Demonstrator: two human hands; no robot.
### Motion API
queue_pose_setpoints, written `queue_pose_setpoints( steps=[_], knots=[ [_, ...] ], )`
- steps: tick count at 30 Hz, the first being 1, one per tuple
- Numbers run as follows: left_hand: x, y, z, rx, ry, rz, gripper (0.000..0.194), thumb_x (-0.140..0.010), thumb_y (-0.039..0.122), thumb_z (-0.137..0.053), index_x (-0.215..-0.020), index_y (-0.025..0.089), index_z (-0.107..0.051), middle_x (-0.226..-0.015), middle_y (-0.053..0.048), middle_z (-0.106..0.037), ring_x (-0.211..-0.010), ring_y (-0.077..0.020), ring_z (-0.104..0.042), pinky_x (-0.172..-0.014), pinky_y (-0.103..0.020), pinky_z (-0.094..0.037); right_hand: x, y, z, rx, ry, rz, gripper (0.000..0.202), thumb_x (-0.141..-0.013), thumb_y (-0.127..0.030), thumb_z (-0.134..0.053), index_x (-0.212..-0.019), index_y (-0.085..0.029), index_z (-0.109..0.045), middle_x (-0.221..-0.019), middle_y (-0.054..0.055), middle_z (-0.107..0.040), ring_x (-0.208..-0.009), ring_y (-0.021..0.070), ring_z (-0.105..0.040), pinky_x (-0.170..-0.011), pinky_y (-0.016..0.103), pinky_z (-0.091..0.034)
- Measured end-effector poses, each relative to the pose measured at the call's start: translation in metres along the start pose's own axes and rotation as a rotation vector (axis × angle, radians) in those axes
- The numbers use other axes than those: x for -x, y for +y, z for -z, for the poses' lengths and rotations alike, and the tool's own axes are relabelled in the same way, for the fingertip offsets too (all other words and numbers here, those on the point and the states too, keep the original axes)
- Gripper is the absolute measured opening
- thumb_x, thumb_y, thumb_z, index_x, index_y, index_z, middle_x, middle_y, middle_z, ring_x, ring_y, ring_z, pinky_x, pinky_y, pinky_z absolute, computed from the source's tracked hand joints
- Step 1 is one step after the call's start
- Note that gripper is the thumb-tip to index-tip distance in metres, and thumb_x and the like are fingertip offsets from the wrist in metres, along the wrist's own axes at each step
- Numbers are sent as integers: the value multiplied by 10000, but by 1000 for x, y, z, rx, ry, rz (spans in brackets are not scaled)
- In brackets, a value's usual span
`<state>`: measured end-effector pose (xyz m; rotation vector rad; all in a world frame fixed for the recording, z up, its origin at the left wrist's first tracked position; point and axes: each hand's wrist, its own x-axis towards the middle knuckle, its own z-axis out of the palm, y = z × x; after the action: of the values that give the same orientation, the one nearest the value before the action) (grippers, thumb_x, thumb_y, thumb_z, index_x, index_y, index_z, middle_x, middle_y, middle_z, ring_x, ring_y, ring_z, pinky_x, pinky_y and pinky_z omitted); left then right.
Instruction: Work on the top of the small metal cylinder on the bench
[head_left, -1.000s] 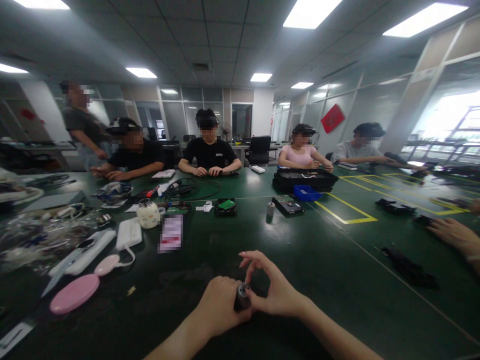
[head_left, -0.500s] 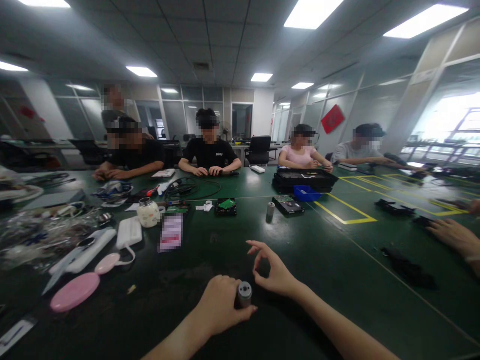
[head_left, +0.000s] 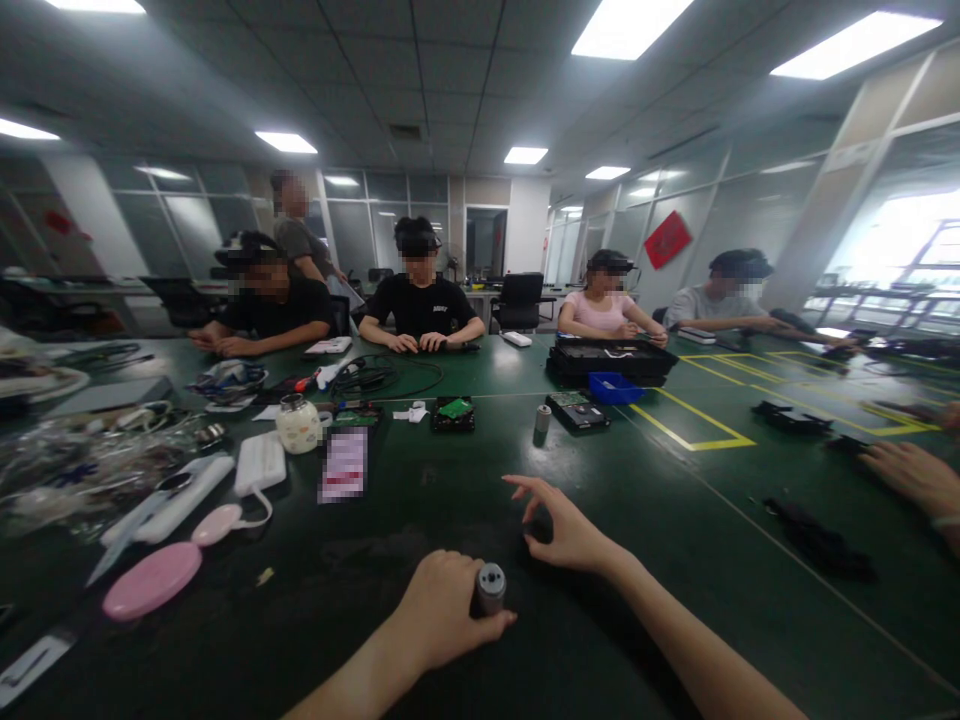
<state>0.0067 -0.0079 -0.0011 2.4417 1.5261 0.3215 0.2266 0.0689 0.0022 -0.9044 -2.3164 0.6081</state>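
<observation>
L hand holds the cyl: thumb on the near side, fingers mostly hidden, grip closed round it. Cyl's long axis approx. upright, holed end up; can't tell if its base touches the table. R hand is R of the cyl & a bit farther fwd, near but apart; thumb & index spread w/ a gap, nothing visible betw. them. L hand is nearer, i.e. in contact; from R hand, cyl lies L & back twd the wearer.

Outward, counts: 1 cyl in hand; 1 can fwd on the table, upright, well apart from both hands. 2 drives, one just R of the can, one farther L. 1 blue tray, 1 black case behind it. L side: 1 mug, 1 pink disc. Co-worker's hand at R edge. Far side: 5 people, 4 seated, 1 standing.
</observation>
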Motion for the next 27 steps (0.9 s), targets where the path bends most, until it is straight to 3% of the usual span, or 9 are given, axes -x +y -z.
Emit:
queue_pose_setpoints(
  steps=[15, 27],
  knots=[
    [1, 2, 1, -2, -7, 18, 374, -776, 541, -642, -842, 173, -667, -878, -74, -697, -843, -273, -633, -778, -352, -467, -2, -3, 3, 216, -54, -85, 816, -628, -53, -578, -1380, -291, -371, -1112, 23, -561, -745, 136, -593, -820, 334, -387],
    [1, 1, 1, 5, -5, 15, 373, -773, 554, -640, -828, 185, -662, -868, -61, -696, -829, -255, -631, -775, -336, -460, -2, -8, 3, 257, -52, -121, 772, -657, -63, -562, -1374, -283, -380, -1105, 26, -574, -689, 120, -588, -797, 320, -388]
  ],
)
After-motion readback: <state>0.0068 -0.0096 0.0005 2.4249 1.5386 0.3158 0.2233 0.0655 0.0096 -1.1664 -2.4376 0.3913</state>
